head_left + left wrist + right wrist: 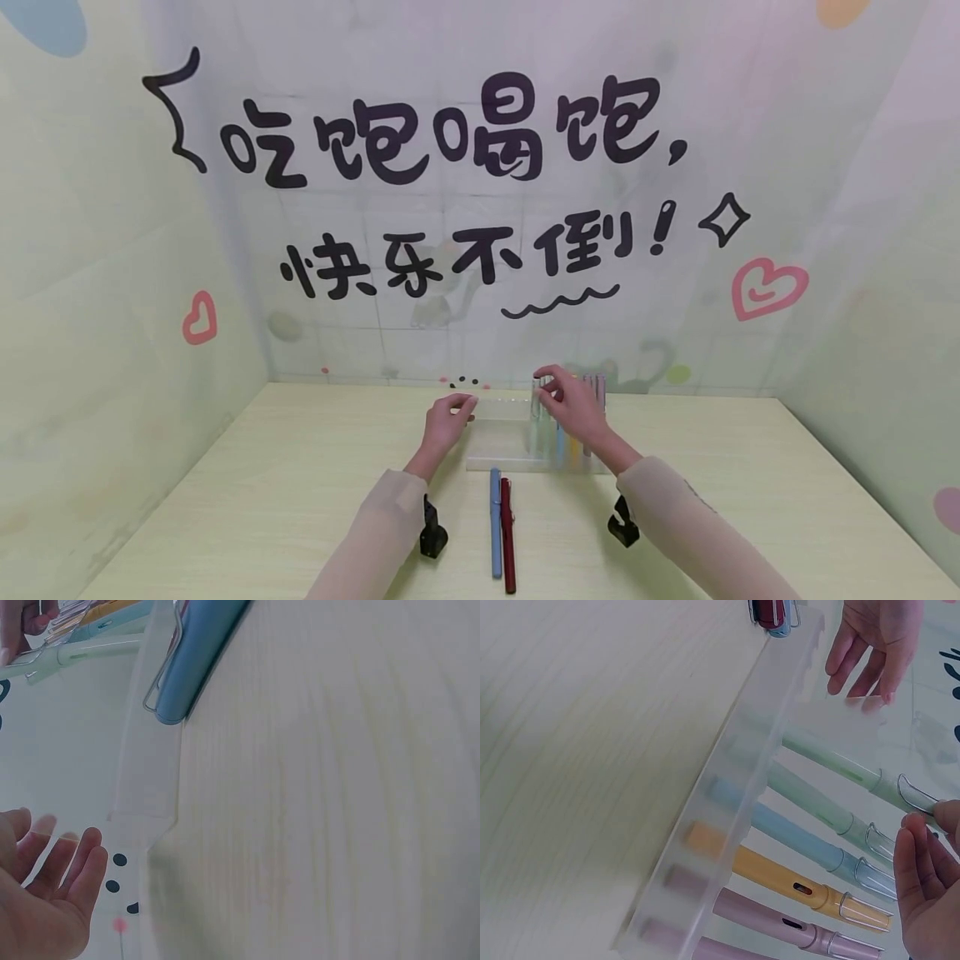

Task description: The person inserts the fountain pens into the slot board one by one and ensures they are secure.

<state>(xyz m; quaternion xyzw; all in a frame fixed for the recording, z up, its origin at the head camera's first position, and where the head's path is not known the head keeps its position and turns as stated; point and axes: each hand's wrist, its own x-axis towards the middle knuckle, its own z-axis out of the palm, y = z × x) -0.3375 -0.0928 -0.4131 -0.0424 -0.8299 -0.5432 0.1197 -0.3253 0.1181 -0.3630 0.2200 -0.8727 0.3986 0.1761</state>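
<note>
Pale green plastic pen (832, 761) upright in frosted translucent rack (727, 825); light, stiff, slippery; take by clipped cap; right hand (573, 404) pinches it; left hand (447, 417) open, steadying rack.

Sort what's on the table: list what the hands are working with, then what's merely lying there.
In hand:
- right hand touching the green pen at its clip
- clear pen stand, with the other pens standing in it
- left hand at the stand's empty end

Lying about:
- blue pen
- red pen
</note>
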